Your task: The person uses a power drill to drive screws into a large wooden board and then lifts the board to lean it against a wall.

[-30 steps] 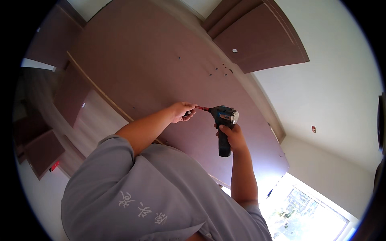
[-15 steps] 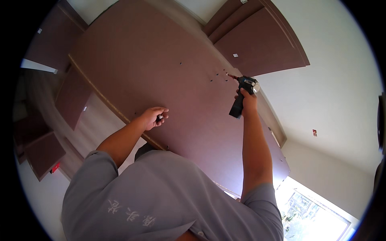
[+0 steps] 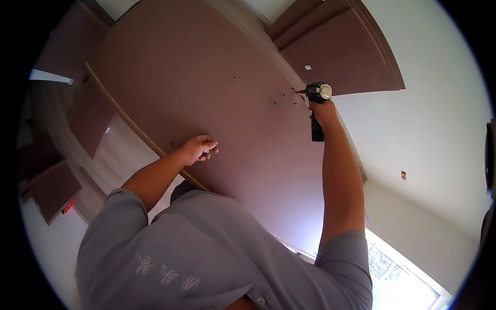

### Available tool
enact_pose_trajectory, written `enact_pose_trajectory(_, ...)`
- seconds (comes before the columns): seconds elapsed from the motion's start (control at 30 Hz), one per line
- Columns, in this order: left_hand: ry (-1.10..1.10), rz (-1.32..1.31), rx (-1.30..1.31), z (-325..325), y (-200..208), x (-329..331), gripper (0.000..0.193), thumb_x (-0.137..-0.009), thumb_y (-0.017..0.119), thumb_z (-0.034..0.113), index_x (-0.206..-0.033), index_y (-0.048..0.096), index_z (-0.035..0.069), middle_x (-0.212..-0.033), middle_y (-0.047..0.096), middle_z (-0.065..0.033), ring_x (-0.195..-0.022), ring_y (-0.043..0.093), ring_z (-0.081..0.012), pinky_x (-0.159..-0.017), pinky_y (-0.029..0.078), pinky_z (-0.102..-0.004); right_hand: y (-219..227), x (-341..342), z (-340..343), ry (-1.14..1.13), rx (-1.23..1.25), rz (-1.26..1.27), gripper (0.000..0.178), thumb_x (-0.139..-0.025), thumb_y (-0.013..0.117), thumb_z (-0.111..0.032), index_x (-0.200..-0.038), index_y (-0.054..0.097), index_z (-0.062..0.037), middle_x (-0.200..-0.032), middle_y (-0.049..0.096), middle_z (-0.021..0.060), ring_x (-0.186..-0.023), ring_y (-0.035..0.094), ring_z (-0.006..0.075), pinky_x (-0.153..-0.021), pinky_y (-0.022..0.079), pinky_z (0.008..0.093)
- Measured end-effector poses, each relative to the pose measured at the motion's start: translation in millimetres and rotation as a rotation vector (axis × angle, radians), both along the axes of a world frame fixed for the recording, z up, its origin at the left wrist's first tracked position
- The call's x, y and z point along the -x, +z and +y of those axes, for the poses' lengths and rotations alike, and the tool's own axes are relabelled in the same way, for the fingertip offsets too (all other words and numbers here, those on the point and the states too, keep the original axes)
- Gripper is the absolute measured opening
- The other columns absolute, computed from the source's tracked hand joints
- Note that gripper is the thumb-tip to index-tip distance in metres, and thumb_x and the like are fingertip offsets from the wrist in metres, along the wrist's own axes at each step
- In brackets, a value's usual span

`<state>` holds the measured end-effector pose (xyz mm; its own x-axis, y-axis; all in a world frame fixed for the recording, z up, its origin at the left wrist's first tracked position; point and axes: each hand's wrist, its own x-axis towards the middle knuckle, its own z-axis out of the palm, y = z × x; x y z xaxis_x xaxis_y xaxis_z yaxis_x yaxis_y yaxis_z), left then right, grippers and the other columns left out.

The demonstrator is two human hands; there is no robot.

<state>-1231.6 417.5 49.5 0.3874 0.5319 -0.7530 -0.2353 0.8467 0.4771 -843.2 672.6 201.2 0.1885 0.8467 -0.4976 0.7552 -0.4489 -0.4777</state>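
Note:
My right hand (image 3: 324, 113) is wrapped round the grip of a black cordless drill (image 3: 318, 93). The drill's reddish-brown bit points left, its tip at the far right edge of a large brown panel (image 3: 206, 98); whether the tip touches the panel I cannot tell. A few small dark spots (image 3: 283, 95), holes or fasteners, dot the panel near that tip. Over the panel's near left part, my left hand (image 3: 199, 150) is curled with thumb and forefinger together. Small dark and silvery pieces (image 3: 206, 152) show in its fingers, too small to name.
More brown boards (image 3: 343, 51) lean on the white wall (image 3: 439, 62) at the far right. Other brown boards (image 3: 93, 121) stand at the left beyond the panel's pale raw edge (image 3: 124, 116). A bright window (image 3: 403, 279) is at the lower right.
My right hand and the drill have moved slightly right and away from me, and the drill has turned more upright in view. My left hand stays nearly where it was, its fingers closer together.

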Motion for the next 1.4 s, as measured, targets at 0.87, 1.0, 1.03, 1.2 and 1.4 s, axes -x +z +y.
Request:
enact_pose_trajectory(0.87, 0.317, -0.165, -0.020, -5.0, 16.8, -17.4, 0.010, -0.104, 0.063, 0.017, -0.111, 0.067, 0.013, -0.096, 0.062, -0.0002, -0.077, 0.054, -0.0086, -0.069, 0.046, -0.0260, 83.9, 13.8, -139.5, -0.166, 0.088, 0.829, 0.034, -0.090, 0.070, -0.012, -0.119, 0.065, 0.0039, -0.100, 0.072, 0.0152, -0.074, 0.069, 0.0223, -0.065, 0.057, 0.0354)
enact_pose_trajectory(1.0, 0.245, -0.176, -0.056, 12.4, 25.2, -25.8, 0.013, -0.105, 0.062, 0.018, -0.115, 0.068, 0.012, -0.099, 0.062, 0.0012, -0.080, 0.053, -0.0082, -0.072, 0.046, -0.0258, 79.8, 33.7, -212.5, -0.204, 0.218, 0.985, 0.042, -0.091, 0.069, -0.012, -0.129, 0.059, 0.0022, -0.109, 0.071, 0.0169, -0.078, 0.069, 0.0228, -0.069, 0.058, 0.0354)
enact_pose_trajectory(1.03, 0.224, -0.180, -0.066, 16.7, 28.4, -27.4, 0.014, -0.105, 0.061, 0.017, -0.116, 0.068, 0.012, -0.099, 0.062, 0.0013, -0.080, 0.053, -0.0082, -0.072, 0.046, -0.0258, 77.1, 37.0, -221.9, -0.215, 0.223, 0.992, 0.042, -0.091, 0.070, -0.012, -0.129, 0.059, 0.0022, -0.109, 0.071, 0.0167, -0.078, 0.069, 0.0227, -0.069, 0.058, 0.0353)
enact_pose_trajectory(1.2, 0.147, -0.185, -0.116, 25.1, 37.6, -34.0, 0.014, -0.106, 0.058, 0.015, -0.115, 0.068, 0.009, -0.102, 0.063, 0.0006, -0.080, 0.052, -0.0084, -0.071, 0.044, -0.0252, 73.6, 46.0, -242.5, -0.250, 0.239, 1.021, 0.040, -0.092, 0.069, -0.011, -0.129, 0.059, 0.0024, -0.107, 0.071, 0.0154, -0.077, 0.068, 0.0217, -0.068, 0.058, 0.0345)
enact_pose_trajectory(1.4, 0.079, -0.184, -0.157, 29.4, 38.3, -43.0, 0.013, -0.105, 0.058, 0.011, -0.112, 0.069, 0.009, -0.102, 0.063, -0.0006, -0.074, 0.051, -0.0098, -0.065, 0.041, -0.0253, 69.8, 43.6, -246.7, -0.240, 0.279, 0.998, 0.038, -0.094, 0.068, -0.009, -0.128, 0.059, 0.0021, -0.105, 0.071, 0.0145, -0.077, 0.068, 0.0209, -0.069, 0.057, 0.0344)
